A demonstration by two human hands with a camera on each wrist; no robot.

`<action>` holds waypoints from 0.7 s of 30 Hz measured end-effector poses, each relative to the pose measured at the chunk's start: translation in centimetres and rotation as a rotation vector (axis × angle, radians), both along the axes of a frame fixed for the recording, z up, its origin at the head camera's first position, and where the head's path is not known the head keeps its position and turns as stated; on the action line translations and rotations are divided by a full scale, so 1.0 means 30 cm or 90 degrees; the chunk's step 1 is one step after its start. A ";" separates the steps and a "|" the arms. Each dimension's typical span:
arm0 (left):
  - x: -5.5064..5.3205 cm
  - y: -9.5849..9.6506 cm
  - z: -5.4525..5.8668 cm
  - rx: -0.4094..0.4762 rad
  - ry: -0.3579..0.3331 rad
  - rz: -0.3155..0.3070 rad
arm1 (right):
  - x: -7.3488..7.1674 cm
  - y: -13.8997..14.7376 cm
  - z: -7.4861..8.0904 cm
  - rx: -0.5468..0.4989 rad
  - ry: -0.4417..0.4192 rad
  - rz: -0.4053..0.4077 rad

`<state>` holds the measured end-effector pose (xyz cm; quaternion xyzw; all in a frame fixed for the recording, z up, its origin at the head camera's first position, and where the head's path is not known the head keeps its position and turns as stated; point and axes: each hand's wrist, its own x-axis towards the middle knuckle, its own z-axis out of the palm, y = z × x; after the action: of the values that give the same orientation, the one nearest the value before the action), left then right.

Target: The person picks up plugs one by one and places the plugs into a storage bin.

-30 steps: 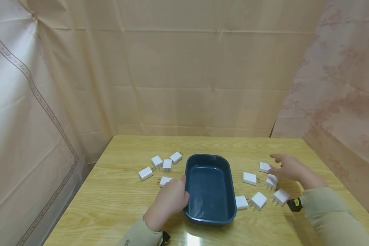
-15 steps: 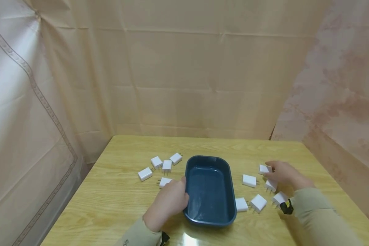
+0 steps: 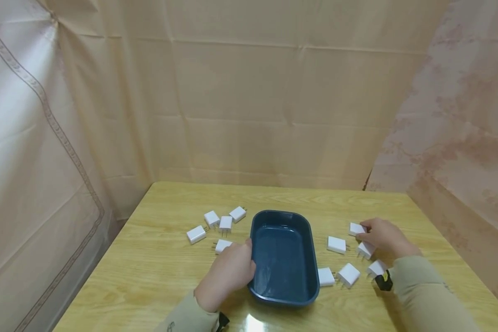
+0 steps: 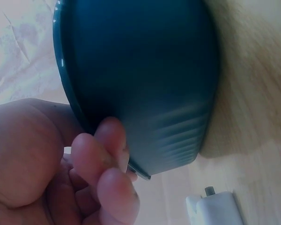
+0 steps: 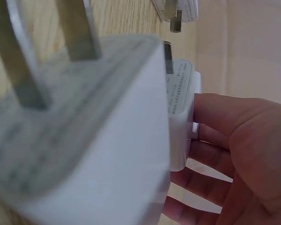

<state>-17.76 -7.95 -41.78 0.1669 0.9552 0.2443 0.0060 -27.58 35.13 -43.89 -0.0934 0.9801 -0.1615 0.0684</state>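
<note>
My left hand [image 3: 228,271] grips the left rim of a deep, dark blue rectangular dish [image 3: 283,258]. In the left wrist view the thumb goes over the rim and the fingertips [image 4: 119,194] curl against the outer wall. On the right, my right hand [image 3: 386,237] pinches a white charger plug [image 3: 356,229] on the table between thumb and index finger. Just below that hand lies another charger plug [image 3: 365,250]. A two-pronged charger plug [image 5: 117,140] fills much of the right wrist view and partly hides the fingers.
More charger plugs lie right of the dish, including one [image 3: 336,244] near it and one [image 3: 348,275] nearer me. Several others, such as a charger plug [image 3: 197,234], are scattered to its left. Cloth [image 3: 240,106] hangs behind the wooden table [image 3: 149,258].
My right hand has come left and down onto the far charger plug, and its spread thumb and index finger have closed on it. The left hand and dish have stayed put.
</note>
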 end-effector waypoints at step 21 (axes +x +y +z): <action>-0.003 0.005 0.006 0.001 -0.019 0.008 | -0.018 0.012 -0.011 -0.022 -0.003 -0.020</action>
<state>-17.84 -7.79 -41.61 0.1571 0.9558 0.2480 0.0186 -28.12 35.48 -44.22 -0.0786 0.9784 -0.1796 0.0664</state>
